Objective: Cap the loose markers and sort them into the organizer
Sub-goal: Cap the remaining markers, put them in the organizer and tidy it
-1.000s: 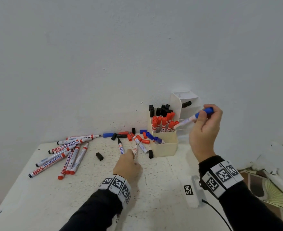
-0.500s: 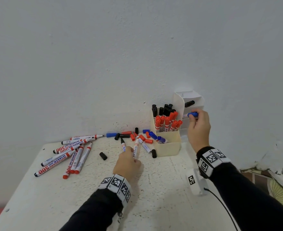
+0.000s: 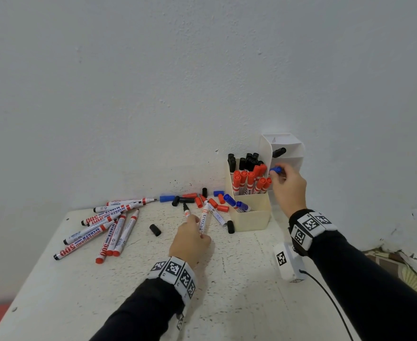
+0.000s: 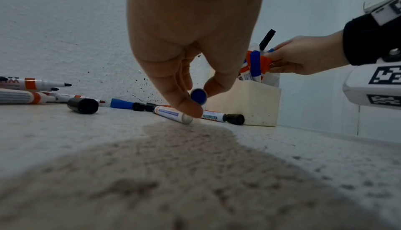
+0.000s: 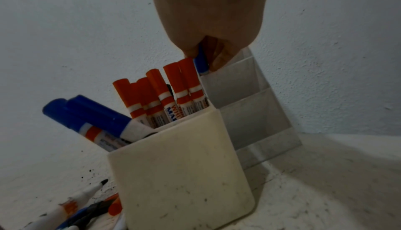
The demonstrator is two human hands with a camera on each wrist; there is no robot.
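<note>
My left hand (image 3: 197, 226) pinches a white marker (image 3: 204, 221) with a blue end plug (image 4: 198, 96), lifted slightly off the table (image 3: 227, 279). Its far tip is lost among loose caps (image 3: 212, 201). My right hand (image 3: 277, 174) grips a blue-capped marker (image 3: 275, 170) by its cap (image 5: 201, 62), upright at the edge between the cream organizer (image 3: 251, 219) and its white tiered side section (image 3: 287, 148). Red, black and blue capped markers stand in the cream organizer. Several uncapped markers (image 3: 104, 227) lie fanned out at the left.
A black cap (image 3: 155, 230) lies alone between the fanned markers and my left hand. A white tagged device (image 3: 288, 264) with a black cable sits by my right wrist. The wall stands right behind the organizer. The table edge runs down the left side.
My right hand has carried the blue-capped marker from a tilted position above the organizer down into it, upright. My left hand has stayed on the white marker.
</note>
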